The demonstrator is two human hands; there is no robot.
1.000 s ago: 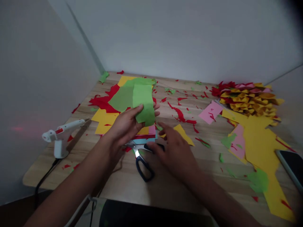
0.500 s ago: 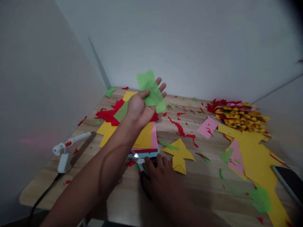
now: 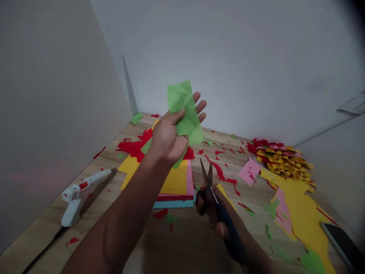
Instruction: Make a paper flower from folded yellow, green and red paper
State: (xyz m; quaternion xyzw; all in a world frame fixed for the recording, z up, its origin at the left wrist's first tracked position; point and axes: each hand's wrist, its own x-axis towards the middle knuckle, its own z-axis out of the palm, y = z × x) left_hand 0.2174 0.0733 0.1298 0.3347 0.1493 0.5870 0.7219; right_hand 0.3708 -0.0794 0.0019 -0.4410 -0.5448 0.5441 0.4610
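Note:
A creased, roughly rectangular piece of green paper (image 3: 185, 97) lies across the palm of my left hand (image 3: 171, 135), pinned there by the thumb while the other fingers stretch out behind it. My right hand (image 3: 218, 213) grips dark-handled scissors (image 3: 209, 186), raised over the table with the blades slightly apart and pointing away from me. The blades are below and to the right of the green paper, not touching it. Under my left forearm is a stack of yellow, pink, red and blue sheets (image 3: 173, 203), topped with red cut paper (image 3: 132, 148).
At left stands a white glue gun (image 3: 82, 190) with its cord. Toward the right are a pile of folded red and yellow paper pieces (image 3: 285, 161), a large yellow sheet (image 3: 302, 209), a pink piece (image 3: 249, 171) and a phone (image 3: 340, 241). Red and green scraps litter the wooden table (image 3: 176, 243).
My right hand has picked the scissors up off the table and turned their blades forward. My left hand still holds the green paper in nearly the same place. The view has shifted slightly.

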